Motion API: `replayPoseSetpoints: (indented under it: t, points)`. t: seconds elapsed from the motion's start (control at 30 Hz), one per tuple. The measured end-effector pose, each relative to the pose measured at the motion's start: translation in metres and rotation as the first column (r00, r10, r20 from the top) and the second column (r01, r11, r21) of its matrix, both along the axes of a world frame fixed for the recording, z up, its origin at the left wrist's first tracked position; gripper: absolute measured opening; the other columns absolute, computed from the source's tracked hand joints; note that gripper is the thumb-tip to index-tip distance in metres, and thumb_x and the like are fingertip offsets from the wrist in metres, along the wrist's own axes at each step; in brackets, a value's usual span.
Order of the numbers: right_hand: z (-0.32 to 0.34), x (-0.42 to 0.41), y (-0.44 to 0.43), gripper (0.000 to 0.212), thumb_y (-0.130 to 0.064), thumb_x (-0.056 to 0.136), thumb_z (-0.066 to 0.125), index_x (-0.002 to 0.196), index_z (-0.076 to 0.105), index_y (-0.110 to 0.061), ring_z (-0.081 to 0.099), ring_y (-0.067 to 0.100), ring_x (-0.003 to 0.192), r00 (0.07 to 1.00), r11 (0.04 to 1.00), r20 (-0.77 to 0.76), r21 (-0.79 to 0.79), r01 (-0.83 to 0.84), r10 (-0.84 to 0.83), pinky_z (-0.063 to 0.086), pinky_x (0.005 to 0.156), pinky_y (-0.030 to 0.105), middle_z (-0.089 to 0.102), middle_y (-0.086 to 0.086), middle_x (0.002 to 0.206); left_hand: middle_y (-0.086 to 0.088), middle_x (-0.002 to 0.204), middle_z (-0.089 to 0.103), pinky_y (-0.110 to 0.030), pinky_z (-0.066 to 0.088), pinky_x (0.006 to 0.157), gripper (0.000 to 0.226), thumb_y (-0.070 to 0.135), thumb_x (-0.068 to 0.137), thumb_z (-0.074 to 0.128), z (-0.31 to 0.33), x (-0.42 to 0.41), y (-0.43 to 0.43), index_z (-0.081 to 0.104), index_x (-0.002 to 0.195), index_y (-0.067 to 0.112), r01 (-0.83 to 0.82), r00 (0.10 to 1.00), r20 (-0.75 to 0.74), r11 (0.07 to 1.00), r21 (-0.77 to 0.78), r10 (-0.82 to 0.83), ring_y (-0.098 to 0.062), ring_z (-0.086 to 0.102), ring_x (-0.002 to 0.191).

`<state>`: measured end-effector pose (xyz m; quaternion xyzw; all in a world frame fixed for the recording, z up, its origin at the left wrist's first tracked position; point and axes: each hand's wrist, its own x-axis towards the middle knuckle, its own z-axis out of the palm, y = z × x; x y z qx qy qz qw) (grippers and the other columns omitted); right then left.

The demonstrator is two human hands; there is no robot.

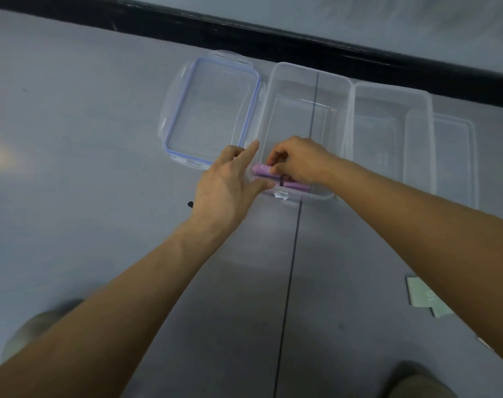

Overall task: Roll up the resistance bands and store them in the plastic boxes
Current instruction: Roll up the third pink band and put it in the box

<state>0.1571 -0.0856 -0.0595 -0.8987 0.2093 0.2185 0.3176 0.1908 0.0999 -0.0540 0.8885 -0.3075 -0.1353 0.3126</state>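
Observation:
A rolled purple resistance band (262,170) lies at the near end of a clear plastic box (307,81). My right hand (299,162) reaches into the box and pinches the roll with curled fingers. My left hand (230,179) is just left of the box's near corner, fingers straight, thumb touching the box wall by the roll. A black tie seems to wrap the roll's middle, partly hidden by my right hand. A pale green band (425,297) lies flat on the table at the right.
The box's lid (169,116), with a blue seal, lies open-side up to its left. A second clear box (388,90) and another lid (468,145) sit to the right. A small black item (190,204) lies by my left wrist. A dark seam (290,268) runs down the grey table.

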Motion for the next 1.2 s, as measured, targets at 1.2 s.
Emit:
replayPoseSetpoints:
  t: [1.2]
  points:
    - [0.075, -0.067, -0.028, 0.035, -0.01, 0.103, 0.038, 0.114, 0.068, -0.024, 0.064, 0.005, 0.091, 0.846, 0.95, 0.432, 0.156, 0.271, -0.312, 0.056, 0.087, 0.031, 0.065, -0.007, 0.106, 0.0, 0.126, 0.049, -0.033, 0.048, 0.07, 0.041, 0.033, 0.093, 0.059, 0.044, -0.054, -0.033, 0.055, 0.133, 0.023, 0.117, 0.967, 0.235, 0.991, -0.065, -0.098, -0.02, 0.057, 0.097]
